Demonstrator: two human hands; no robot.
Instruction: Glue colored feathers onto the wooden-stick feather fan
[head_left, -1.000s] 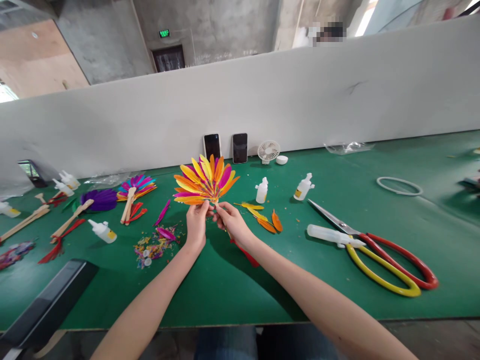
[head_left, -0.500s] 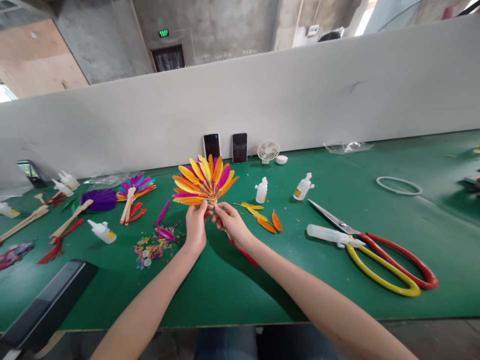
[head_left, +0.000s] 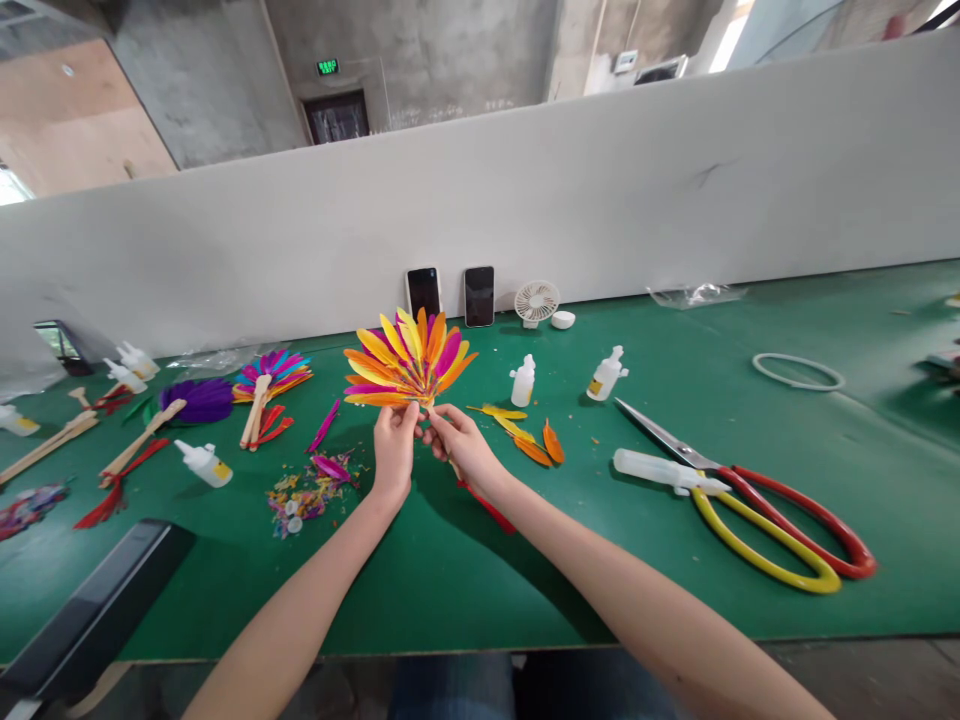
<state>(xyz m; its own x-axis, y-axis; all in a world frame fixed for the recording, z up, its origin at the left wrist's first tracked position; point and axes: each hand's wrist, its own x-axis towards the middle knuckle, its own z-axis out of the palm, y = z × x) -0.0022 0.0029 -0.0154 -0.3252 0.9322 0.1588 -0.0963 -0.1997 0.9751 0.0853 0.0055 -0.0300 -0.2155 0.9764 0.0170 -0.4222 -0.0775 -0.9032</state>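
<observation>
Pinched by the stem in left hand (head_left: pixel 394 445) and right hand (head_left: pixel 461 445), above green table (head_left: pixel 420 600): one feather fan (head_left: pixel 411 358) in yellow, orange and magenta. Close by: loose feathers (head_left: pixel 553 441), feather scraps (head_left: pixel 306 497), standing bottles (head_left: pixel 523 382), large scissors (head_left: pixel 686 448) under a lying bottle (head_left: pixel 646 467), two phones (head_left: pixel 480 297) and electric fan (head_left: pixel 537 302) before white partition (head_left: pixel 600 200). Marked: EXIT on green wall sign (head_left: pixel 328 67); yellow bottle label (head_left: pixel 223 471), print too small to read.
</observation>
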